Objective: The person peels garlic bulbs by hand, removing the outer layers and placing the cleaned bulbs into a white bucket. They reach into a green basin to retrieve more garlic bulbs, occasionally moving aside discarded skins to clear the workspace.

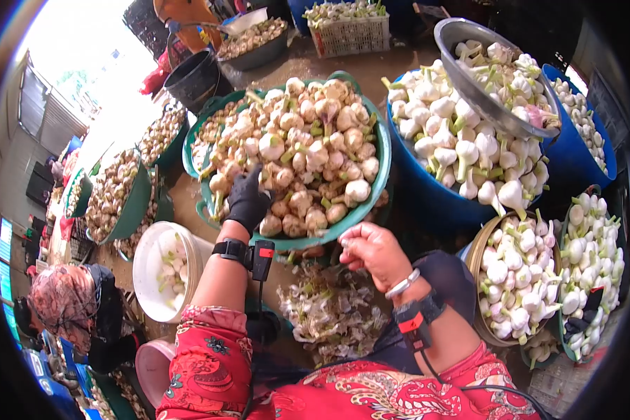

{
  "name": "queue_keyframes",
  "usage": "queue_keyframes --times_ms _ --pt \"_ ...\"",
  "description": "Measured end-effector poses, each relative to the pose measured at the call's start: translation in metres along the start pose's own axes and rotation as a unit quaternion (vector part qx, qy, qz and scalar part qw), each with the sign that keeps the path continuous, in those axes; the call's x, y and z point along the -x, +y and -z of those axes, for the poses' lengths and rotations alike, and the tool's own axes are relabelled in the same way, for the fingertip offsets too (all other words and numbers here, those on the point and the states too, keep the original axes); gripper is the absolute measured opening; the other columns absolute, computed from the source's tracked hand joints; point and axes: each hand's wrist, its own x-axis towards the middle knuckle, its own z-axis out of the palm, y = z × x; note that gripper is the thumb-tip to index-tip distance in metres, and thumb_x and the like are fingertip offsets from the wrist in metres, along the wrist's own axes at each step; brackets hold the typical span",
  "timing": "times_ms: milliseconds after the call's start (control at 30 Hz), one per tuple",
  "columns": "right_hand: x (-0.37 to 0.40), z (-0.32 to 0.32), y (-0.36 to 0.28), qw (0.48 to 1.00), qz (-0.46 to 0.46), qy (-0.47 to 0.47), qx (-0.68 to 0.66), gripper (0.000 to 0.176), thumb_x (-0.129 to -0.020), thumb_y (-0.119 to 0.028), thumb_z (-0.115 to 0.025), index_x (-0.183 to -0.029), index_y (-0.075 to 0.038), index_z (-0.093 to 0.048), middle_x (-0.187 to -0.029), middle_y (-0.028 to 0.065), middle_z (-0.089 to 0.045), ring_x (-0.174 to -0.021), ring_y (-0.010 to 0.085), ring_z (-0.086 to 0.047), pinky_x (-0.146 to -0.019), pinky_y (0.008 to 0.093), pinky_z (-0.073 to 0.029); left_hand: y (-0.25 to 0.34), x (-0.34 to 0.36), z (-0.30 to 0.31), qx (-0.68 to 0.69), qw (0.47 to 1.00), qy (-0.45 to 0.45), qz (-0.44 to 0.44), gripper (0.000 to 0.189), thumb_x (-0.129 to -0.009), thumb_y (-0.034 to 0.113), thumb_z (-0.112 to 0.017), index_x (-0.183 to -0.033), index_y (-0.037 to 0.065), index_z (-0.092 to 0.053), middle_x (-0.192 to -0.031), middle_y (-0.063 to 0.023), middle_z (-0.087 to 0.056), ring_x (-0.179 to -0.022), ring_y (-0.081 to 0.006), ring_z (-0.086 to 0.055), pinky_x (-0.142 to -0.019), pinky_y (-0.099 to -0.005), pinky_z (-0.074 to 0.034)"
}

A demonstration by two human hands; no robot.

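Note:
My left hand (248,201), in a black glove, reaches over the near left part of a green basin (381,164) heaped with garlic bulbs (301,140). Its fingers are apart against the bulbs, and no bulb shows clearly in its grasp. Just outside the basin's near right rim is my right hand (376,253), bare, with a bracelet at the wrist. Its fingers are curled and pinched together; what they hold, if anything, is too small to make out. Below, between my arms, lies a pile of garlic peelings (332,311).
At right, a blue tub (427,189) of cleaned garlic carries a tilted metal bowl (462,91). A bucket (477,280) of white bulbs stands nearer. On the left are a white bucket (147,273) with some bulbs and a person in a patterned head covering (63,297).

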Motion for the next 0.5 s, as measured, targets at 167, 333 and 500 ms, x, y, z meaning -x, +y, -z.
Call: queue_keyframes --times_ms 167,333,500 --pt "-0.004 -0.004 -0.009 1.000 -0.002 -0.031 0.002 0.023 -0.084 -0.008 -0.063 -0.105 -0.002 -0.059 -0.094 0.0054 -0.061 -0.077 0.0092 -0.060 -0.065 0.0229 -0.049 -0.018 -0.024 0.002 0.080 0.993 0.001 -0.081 0.034 -0.075 0.020 -0.072 -0.108 0.014 -0.065 -0.101 -0.0147 -0.063 -0.093 -0.0330 -0.059 -0.083 -0.0399 -0.048" --pt "-0.001 -0.036 -0.003 0.989 0.103 -0.062 0.091 0.076 -0.076 0.004 -0.068 -0.141 -0.012 -0.034 -0.129 0.0090 -0.045 -0.103 0.0149 -0.054 -0.085 0.0281 -0.048 0.055 0.084 0.052 0.566 0.800 -0.184 0.070 0.026 -0.088 0.010 -0.061 -0.112 0.000 -0.060 -0.097 -0.0013 -0.063 -0.083 -0.0080 -0.057 -0.075 -0.0221 -0.046" --pt "-0.006 -0.047 0.030 0.973 0.202 -0.083 0.080 0.065 -0.073 0.009 -0.068 -0.132 -0.006 -0.045 -0.113 0.0011 -0.057 -0.098 0.0083 -0.056 -0.084 0.0247 -0.048 0.074 0.140 0.066 0.652 0.727 -0.171 0.133 0.031 -0.090 0.013 -0.059 -0.119 0.001 -0.057 -0.101 -0.0020 -0.062 -0.089 -0.0071 -0.056 -0.077 -0.0226 -0.046"
